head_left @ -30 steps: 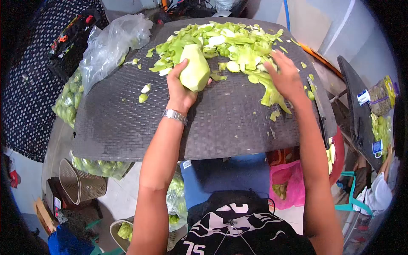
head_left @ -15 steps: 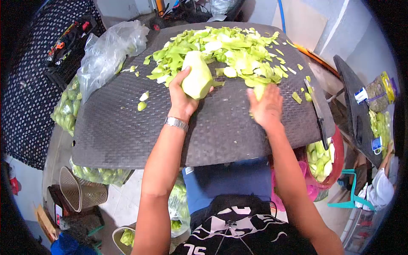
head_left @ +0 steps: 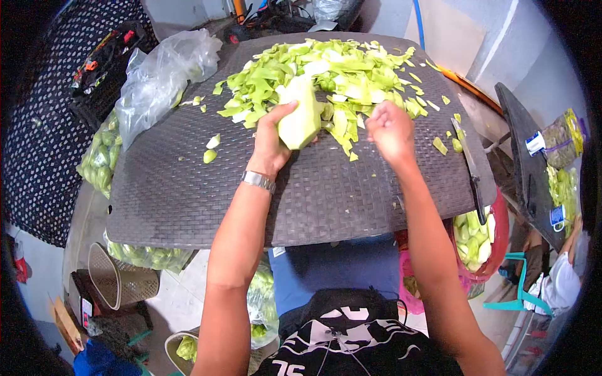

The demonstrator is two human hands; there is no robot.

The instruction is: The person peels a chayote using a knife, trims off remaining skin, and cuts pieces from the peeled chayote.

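A large, peeled, pale green fruit like a green papaya (head_left: 300,119) is tilted in my left hand (head_left: 271,141), my thumb along its near side. My right hand (head_left: 392,128) hovers just right of it with the fingers curled in. Whatever they may hold is hidden. Behind both hands a broad heap of green peels (head_left: 338,62) lies on the dark woven-pattern table (head_left: 251,200). Some peel strips (head_left: 345,128) trail from the heap between my hands. A knife (head_left: 467,160) lies along the table's right edge.
A clear plastic bag (head_left: 163,75) and bagged green produce (head_left: 100,156) are at the left. Below right, a red basin (head_left: 498,232) holds peeled pieces. A perforated bin (head_left: 119,279) stands lower left. At far right, a person's white sleeve (head_left: 561,282) is near a teal stool (head_left: 517,282).
My right hand has lifted off the peels and moved slightly up, its fingers now curled. Peel strips now lie between my hands. The held fruit has shifted slightly right.
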